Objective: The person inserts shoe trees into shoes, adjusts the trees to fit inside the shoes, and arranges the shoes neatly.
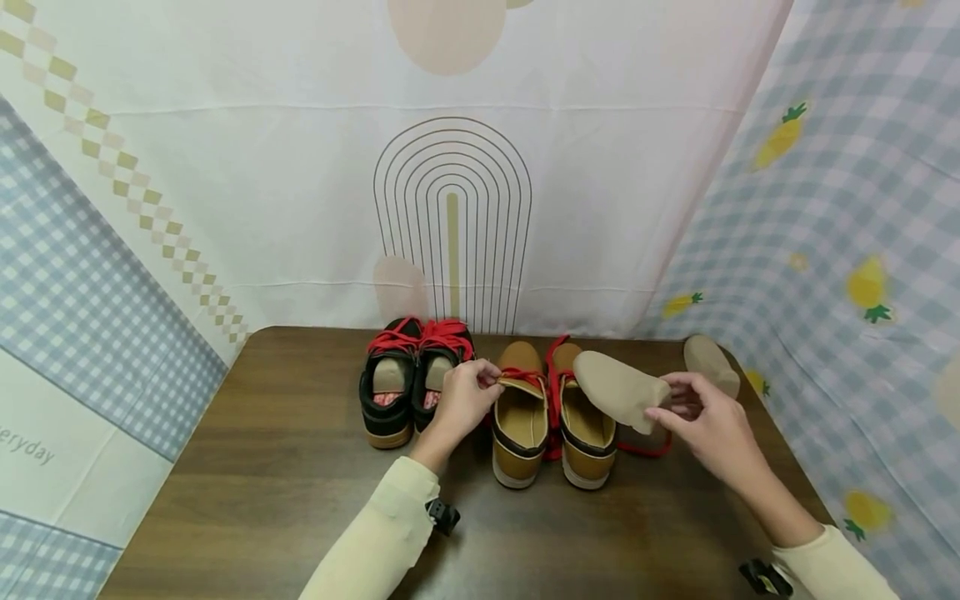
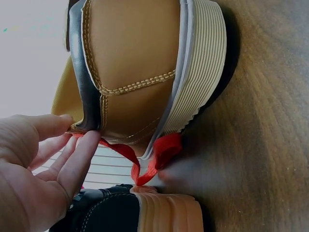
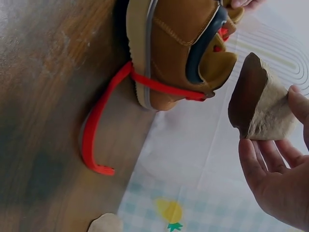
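Beige insert [image 1: 619, 388] (tilted) in right hand [image 1: 708, 423]

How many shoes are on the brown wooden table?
4: at left, the first red-laced black shoe and the second red-laced black shoe beside it; to their right, the first tan leather shoe and the second tan leather shoe. None seems hidden.

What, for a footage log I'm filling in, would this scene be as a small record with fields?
Left hand: pinches the upper edge of the left tan shoe
Right hand: holds the beige insert, outside the right tan shoe
Second insert: at the far right corner of the brown table
Black shoes: left of the tan pair, beige pieces in their openings
Red laces: on both pairs; one loose end trails beside the right tan shoe
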Motion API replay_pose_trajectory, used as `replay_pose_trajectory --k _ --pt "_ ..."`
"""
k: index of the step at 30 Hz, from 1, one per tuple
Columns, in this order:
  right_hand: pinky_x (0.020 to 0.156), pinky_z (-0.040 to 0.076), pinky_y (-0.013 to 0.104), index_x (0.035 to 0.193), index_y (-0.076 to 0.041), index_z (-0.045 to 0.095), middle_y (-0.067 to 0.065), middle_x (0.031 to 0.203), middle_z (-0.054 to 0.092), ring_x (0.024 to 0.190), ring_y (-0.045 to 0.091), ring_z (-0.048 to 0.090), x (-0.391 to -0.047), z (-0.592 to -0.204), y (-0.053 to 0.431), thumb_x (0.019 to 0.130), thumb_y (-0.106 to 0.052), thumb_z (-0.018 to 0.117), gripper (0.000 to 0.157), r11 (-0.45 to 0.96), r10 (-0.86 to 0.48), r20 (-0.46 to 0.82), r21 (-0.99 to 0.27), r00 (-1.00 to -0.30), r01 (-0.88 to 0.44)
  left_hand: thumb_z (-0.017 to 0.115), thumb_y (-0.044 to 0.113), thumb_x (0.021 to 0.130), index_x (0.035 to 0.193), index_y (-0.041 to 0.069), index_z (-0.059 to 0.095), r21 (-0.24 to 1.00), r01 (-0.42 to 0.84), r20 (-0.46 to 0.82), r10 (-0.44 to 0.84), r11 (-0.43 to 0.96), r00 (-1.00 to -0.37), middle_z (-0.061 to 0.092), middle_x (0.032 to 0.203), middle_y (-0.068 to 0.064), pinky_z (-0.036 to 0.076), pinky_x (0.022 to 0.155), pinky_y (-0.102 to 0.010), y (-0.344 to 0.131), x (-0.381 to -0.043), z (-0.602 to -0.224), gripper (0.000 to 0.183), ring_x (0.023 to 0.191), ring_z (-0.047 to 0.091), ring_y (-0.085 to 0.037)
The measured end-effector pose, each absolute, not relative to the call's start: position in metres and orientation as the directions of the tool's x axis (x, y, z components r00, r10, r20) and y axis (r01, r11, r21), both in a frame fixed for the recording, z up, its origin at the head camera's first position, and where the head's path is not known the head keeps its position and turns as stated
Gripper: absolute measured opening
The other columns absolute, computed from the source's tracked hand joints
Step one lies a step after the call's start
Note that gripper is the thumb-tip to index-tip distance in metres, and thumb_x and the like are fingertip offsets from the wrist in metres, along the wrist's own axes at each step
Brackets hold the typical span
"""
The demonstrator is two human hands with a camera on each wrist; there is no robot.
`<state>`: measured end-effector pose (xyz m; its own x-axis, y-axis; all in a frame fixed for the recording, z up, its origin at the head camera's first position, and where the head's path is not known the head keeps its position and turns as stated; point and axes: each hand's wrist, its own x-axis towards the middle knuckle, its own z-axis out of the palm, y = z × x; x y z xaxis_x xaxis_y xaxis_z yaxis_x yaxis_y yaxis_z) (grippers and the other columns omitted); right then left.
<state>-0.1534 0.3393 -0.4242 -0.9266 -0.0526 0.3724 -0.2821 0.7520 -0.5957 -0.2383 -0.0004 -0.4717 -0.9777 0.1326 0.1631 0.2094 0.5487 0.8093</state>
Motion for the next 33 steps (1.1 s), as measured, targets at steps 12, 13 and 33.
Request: replay_pose_trajectory --k 12,13,33 --pt "0.074 0.056 0.014 0.120 -0.006 0.065 0.009 0.106 0.070 0.086 -0.005 0.066 -0.143 -0.410 0.324 0.084 -0.018 0.087 0.044 0.754 -0.123 0.293 -0.593 -0.948 -0.281 0.080 0.006 0.088 0.096 0.009 0.075 0.823 0.209 0.159 0.139 0.528 -0.978 0.071 0.084 -0.002 0.053 0.064 -0.026 -0.001 -0.238 -0.470 0.010 0.071 0.062 -0.010" --pt "0.073 0.056 0.015 0.119 -0.007 0.066 0.009 0.106 0.070 0.086 -0.005 0.066 -0.143 -0.409 0.323 0.084 -0.019 0.087 0.043 0.753 -0.126 0.286 -0.595 -0.950 -0.279 0.080 0.006 0.088 0.096 0.009 0.076 0.825 0.207 0.159 0.137 0.526 -0.978 0.072 0.084 -0.003 0.053 0.063 -0.025 -0.001 -0.239 -0.470 0.010 0.071 0.062 -0.010" --pt "0.073 0.059 0.023 0.113 -0.011 0.064 0.003 0.103 0.072 0.087 0.007 0.070 -0.131 -0.399 0.296 0.083 -0.022 0.087 0.040 0.738 -0.209 0.194 -0.611 -0.959 -0.285 0.079 0.005 0.088 0.096 0.007 0.075 0.850 0.196 0.144 0.142 0.490 -0.979 0.071 0.083 -0.004 0.053 0.055 -0.023 -0.001 -0.236 -0.470 0.010 0.060 0.061 -0.007"
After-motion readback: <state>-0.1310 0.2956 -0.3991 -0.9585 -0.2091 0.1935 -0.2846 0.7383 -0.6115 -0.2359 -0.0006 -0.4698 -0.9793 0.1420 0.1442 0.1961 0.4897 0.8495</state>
